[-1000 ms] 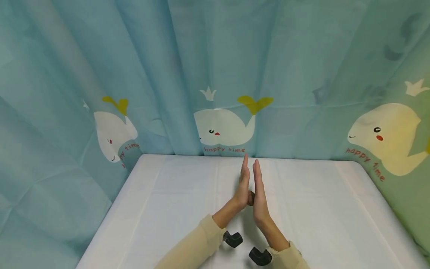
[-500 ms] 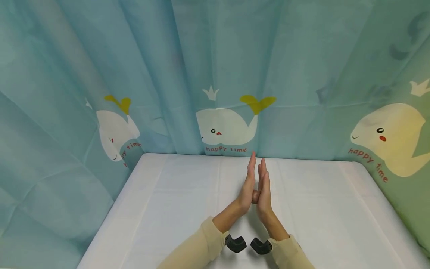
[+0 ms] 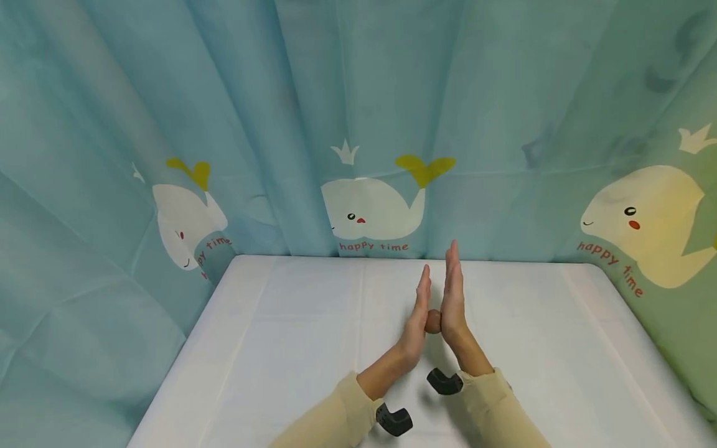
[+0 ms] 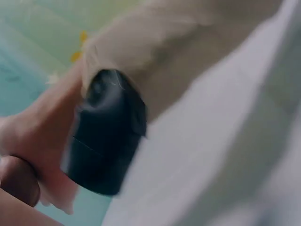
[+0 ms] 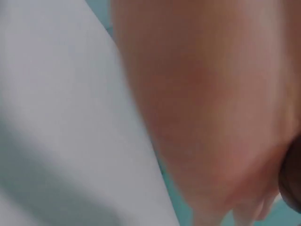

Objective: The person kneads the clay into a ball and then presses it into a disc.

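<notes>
Between the two upright palms sits a small brown ball (image 3: 434,322) with a smooth, dull surface; its material cannot be told. My left hand (image 3: 416,326) presses it from the left, fingers straight and pointing forward. From the other side the straight-fingered right hand (image 3: 454,305) touches it, reaching further forward than the left. In the left wrist view the ball (image 4: 19,181) shows at the lower left, below the right forearm and its sleeve (image 4: 164,52). The right wrist view catches only part of the ball (image 5: 292,176) at its edge, beside a blurred hand.
A white-covered table (image 3: 302,323) lies under the hands. Behind it hangs a blue-green curtain (image 3: 364,93) printed with whales. Each wrist carries a black camera mount, the left one (image 3: 394,422) nearer the body than the right one (image 3: 445,381).
The right hand has slid forward along the ball while the left has drawn back a little. Both hands and the ball have shifted slightly right.
</notes>
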`<state>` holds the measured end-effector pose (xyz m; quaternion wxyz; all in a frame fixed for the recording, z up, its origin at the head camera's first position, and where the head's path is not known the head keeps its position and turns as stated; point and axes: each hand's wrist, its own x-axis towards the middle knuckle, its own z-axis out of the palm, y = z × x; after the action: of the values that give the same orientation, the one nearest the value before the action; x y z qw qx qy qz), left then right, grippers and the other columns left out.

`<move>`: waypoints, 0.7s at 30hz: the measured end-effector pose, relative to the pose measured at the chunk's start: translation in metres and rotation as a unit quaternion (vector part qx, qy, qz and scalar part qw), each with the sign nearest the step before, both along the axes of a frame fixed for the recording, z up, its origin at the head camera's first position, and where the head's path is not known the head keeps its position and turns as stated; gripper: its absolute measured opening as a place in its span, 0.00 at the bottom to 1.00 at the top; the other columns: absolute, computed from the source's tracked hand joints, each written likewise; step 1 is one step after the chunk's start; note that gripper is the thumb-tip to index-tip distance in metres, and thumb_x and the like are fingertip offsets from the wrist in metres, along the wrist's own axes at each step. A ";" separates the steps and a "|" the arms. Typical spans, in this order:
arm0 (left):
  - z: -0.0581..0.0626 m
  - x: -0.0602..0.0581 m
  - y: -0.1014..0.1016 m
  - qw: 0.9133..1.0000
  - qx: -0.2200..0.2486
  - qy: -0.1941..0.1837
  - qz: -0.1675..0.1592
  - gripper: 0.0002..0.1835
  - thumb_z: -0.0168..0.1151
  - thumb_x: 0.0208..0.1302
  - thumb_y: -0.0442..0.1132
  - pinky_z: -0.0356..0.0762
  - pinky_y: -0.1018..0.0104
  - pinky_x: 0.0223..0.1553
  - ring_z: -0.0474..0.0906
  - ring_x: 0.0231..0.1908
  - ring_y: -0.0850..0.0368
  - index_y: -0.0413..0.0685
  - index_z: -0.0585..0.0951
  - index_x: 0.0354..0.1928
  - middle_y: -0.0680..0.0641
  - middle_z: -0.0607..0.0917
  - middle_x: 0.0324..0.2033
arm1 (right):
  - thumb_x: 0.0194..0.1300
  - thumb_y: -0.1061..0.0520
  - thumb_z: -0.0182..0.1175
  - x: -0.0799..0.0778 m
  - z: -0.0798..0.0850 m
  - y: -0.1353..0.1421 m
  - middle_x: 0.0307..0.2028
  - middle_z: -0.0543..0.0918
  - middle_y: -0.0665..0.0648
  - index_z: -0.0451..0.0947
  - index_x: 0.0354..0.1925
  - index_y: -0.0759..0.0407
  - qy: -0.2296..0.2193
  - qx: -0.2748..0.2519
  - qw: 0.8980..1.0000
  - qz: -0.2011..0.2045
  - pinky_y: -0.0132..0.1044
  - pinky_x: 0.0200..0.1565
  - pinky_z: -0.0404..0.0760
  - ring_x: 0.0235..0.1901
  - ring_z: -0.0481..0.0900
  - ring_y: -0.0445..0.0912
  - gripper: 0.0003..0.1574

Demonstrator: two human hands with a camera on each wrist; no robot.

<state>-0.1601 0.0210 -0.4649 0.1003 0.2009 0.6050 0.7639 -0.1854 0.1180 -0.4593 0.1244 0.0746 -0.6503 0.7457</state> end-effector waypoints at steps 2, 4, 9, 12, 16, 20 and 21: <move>0.006 0.001 -0.001 0.999 0.029 -0.025 0.009 0.35 0.17 0.82 0.62 0.31 0.44 0.77 0.33 0.80 0.53 0.60 0.37 0.83 0.52 0.38 0.82 | 0.83 0.37 0.21 -0.001 -0.005 -0.001 0.82 0.38 0.41 0.34 0.83 0.36 0.002 0.006 1.000 0.009 0.55 0.75 0.26 0.80 0.32 0.39 0.36; 0.011 -0.003 -0.003 0.998 0.045 -0.035 0.028 0.35 0.19 0.82 0.62 0.29 0.44 0.77 0.32 0.80 0.52 0.61 0.37 0.83 0.50 0.38 0.82 | 0.84 0.40 0.20 0.004 -0.010 -0.006 0.82 0.36 0.42 0.34 0.83 0.38 0.009 0.019 1.000 0.020 0.54 0.75 0.27 0.80 0.31 0.39 0.35; 0.013 -0.026 -0.004 0.996 -0.015 0.036 0.076 0.35 0.17 0.83 0.58 0.29 0.44 0.77 0.30 0.80 0.51 0.51 0.36 0.83 0.49 0.37 0.82 | 0.84 0.44 0.17 0.030 -0.015 -0.025 0.82 0.36 0.44 0.36 0.84 0.39 0.011 0.045 0.999 0.028 0.34 0.68 0.55 0.73 0.53 0.35 0.34; 0.003 -0.034 -0.003 0.996 -0.047 0.030 0.076 0.34 0.15 0.83 0.57 0.28 0.41 0.76 0.29 0.80 0.51 0.51 0.36 0.83 0.49 0.36 0.82 | 0.84 0.43 0.20 0.040 -0.007 -0.032 0.82 0.39 0.45 0.39 0.84 0.40 0.028 0.066 0.997 0.017 0.33 0.69 0.52 0.73 0.52 0.35 0.35; -0.005 -0.029 -0.002 0.998 -0.034 -0.008 0.057 0.34 0.14 0.82 0.60 0.38 0.40 0.75 0.30 0.80 0.50 0.59 0.35 0.83 0.52 0.34 0.82 | 0.84 0.42 0.23 0.033 0.006 -0.028 0.82 0.41 0.46 0.40 0.84 0.42 0.056 0.111 0.992 0.011 0.50 0.75 0.25 0.80 0.28 0.42 0.36; 0.003 -0.015 -0.003 0.998 -0.028 0.028 0.042 0.35 0.16 0.82 0.61 0.43 0.45 0.75 0.32 0.80 0.51 0.59 0.35 0.83 0.52 0.34 0.82 | 0.84 0.46 0.20 0.010 -0.003 -0.014 0.82 0.37 0.48 0.38 0.84 0.44 0.047 0.106 0.993 0.012 0.57 0.74 0.22 0.79 0.24 0.47 0.35; 0.007 -0.011 -0.004 0.998 -0.032 0.035 0.038 0.35 0.16 0.81 0.62 0.43 0.45 0.75 0.32 0.80 0.52 0.59 0.35 0.83 0.53 0.34 0.82 | 0.84 0.46 0.18 0.005 -0.007 -0.011 0.82 0.36 0.48 0.37 0.84 0.44 0.042 0.091 0.995 0.015 0.56 0.74 0.22 0.79 0.24 0.47 0.35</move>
<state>-0.1716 0.0172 -0.4583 0.0568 0.2010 0.6391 0.7403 -0.1802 0.1066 -0.4662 0.1336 0.1267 -0.7081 0.6816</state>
